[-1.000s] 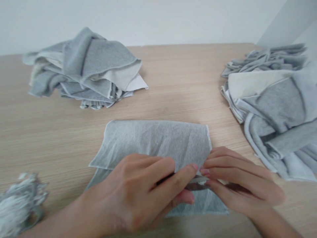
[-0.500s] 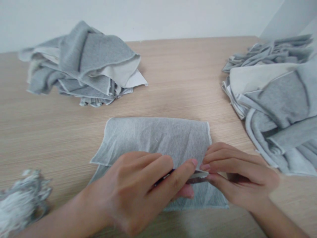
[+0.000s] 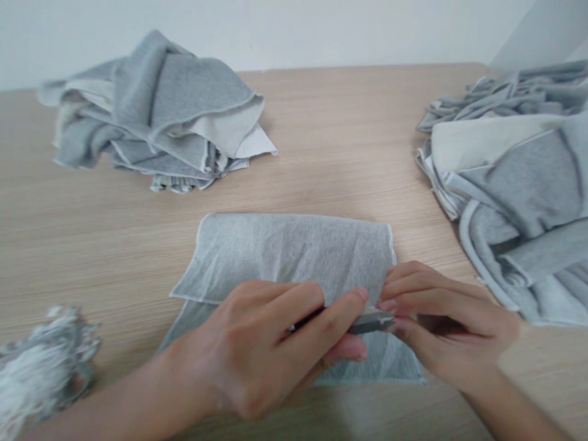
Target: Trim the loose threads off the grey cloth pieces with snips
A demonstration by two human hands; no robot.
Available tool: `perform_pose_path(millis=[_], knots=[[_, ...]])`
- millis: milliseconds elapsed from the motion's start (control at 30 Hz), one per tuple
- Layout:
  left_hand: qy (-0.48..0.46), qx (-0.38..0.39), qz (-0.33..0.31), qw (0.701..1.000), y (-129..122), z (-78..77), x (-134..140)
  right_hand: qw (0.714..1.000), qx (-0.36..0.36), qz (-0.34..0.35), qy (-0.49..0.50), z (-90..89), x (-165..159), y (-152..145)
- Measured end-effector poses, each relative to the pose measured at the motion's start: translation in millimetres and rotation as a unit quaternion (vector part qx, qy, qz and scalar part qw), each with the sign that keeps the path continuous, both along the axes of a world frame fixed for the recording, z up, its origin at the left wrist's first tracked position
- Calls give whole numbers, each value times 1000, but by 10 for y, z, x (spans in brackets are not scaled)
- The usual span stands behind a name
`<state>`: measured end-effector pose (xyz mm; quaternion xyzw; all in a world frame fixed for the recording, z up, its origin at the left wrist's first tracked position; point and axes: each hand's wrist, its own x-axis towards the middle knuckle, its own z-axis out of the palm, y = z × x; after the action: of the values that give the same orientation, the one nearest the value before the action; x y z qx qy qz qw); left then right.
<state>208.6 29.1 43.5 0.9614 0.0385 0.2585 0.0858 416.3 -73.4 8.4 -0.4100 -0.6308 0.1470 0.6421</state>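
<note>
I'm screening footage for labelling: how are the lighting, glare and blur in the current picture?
Head view: soft light, a pale sheen on the tabletop below the folded cloth, darker shade below the left hand. Head view: slight softness overall, the right hand smeared along its outer edge, the upper-left cloth pile blurred at its left end, the grey tool indistinct at its tip.

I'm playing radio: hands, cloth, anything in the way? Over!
Left hand grips slim tool; right hand at its tip. Gray cloth lies beneath. Cloth piles aside, none blocking.
</note>
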Motion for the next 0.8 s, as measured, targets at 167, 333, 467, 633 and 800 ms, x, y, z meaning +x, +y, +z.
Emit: perform_pose_path(millis=[167, 333, 467, 633, 800], knots=[[-5, -9, 17, 1000, -41, 20, 11, 1000, -4, -4, 4, -6, 2, -1], [-23, -31, 27, 999, -28, 31, 35, 1000, 3, -14, -16, 6, 0, 8], [-33, -43, 27, 998, 14, 15, 33, 1000, 8, -16, -23, 12, -2, 16], [-38, -73, 21, 996, 83, 28, -9, 999, 13, -19, -37, 14, -8, 33], [-41, -96, 29, 994, 156, 117, -52, 998, 15, -15, -61, -13, 20, 33]])
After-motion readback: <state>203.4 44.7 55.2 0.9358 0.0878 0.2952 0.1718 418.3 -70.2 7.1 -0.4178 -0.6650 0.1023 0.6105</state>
